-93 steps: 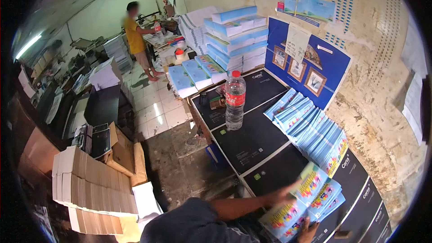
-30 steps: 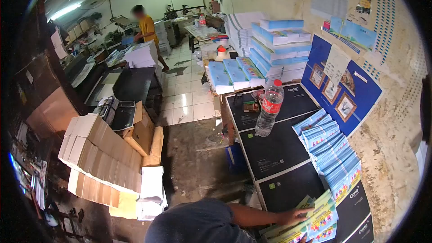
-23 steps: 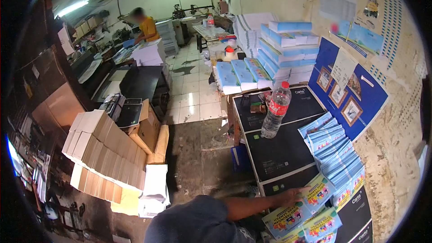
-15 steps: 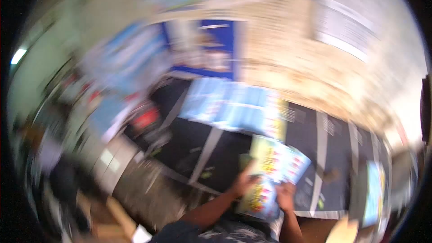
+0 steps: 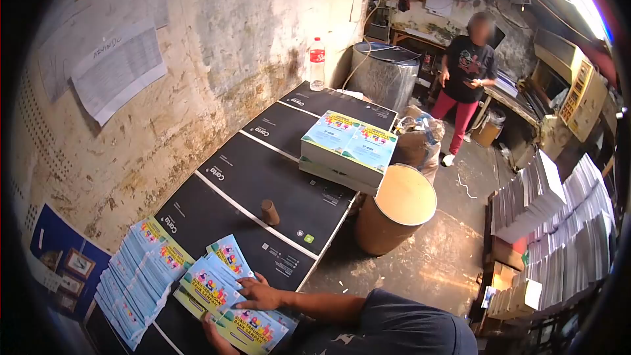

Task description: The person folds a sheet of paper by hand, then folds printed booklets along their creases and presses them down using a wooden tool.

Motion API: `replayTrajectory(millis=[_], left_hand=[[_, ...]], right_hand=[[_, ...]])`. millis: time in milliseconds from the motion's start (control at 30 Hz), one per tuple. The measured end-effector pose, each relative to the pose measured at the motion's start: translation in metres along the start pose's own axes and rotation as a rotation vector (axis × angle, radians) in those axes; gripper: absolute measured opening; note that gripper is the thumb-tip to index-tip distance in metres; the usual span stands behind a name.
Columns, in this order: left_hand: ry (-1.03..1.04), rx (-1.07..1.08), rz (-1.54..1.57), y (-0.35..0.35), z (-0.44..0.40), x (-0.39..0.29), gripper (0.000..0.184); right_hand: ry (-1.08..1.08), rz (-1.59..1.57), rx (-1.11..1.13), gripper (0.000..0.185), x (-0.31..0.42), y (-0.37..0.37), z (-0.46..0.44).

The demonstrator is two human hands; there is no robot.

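Several blue and yellow printed booklets are fanned out in front of me at the near edge of the black-topped table. My left hand grips them by their lower left edge; part of it is hidden beneath the covers. Across the top of the fan lies my right hand, fingers stretched and apart, touching the covers. Just left of the fan, a long overlapping row of similar booklets rests on the table.
The black table runs along a stained wall. It bears a thick stack of printed covers, a brown cylinder and a bottle. Beside it stands a drum. A person stands further back; paper stacks are at right.
My view has swung right, bringing the person, drum and paper stacks into sight. The booklets are still in my left hand; my right hand has moved from their edge onto the covers.
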State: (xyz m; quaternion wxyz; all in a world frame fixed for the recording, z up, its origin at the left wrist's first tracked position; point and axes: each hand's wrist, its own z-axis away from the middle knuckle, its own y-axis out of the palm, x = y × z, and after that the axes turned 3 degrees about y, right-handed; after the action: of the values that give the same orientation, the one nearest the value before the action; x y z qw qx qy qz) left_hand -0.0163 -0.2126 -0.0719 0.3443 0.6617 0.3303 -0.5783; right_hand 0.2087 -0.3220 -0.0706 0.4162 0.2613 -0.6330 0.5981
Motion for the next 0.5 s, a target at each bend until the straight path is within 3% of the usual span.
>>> replayTrajectory(millis=[100,133,233,267,300,367,400,500], left_hand=[[-0.154,-0.049,0.061,0.015,0.005,-0.015,0.048],[-0.151,-0.035,-0.109,0.033,0.011,-0.051,0.063],[-0.247,-0.161,0.036,0.025,0.016,-0.043,0.060],[-0.111,-0.191,-0.057,0.014,0.014,-0.036,0.062],[-0.109,-0.192,-0.056,0.008,0.015,-0.046,0.062],[-0.346,-0.226,0.255,-0.007,0.027,-0.072,0.064],[-0.351,-0.241,0.322,-0.014,0.023,-0.081,0.064],[-0.196,-0.229,0.344,-0.011,0.020,-0.083,0.063]], right_hand=[[-0.026,0.074,-0.006,0.067,0.006,-0.001,0.000],[-0.017,0.070,0.030,0.070,0.008,-0.005,0.002],[-0.002,0.019,0.053,0.071,-0.002,0.000,-0.003],[0.010,-0.032,0.041,0.071,-0.006,0.003,-0.004],[0.008,-0.031,0.041,0.071,-0.006,0.001,-0.003],[-0.027,-0.213,0.023,0.068,-0.004,-0.005,0.002],[-0.033,-0.213,0.030,0.068,-0.001,-0.006,0.005],[-0.097,-0.063,0.075,0.057,0.003,-0.005,0.004]])
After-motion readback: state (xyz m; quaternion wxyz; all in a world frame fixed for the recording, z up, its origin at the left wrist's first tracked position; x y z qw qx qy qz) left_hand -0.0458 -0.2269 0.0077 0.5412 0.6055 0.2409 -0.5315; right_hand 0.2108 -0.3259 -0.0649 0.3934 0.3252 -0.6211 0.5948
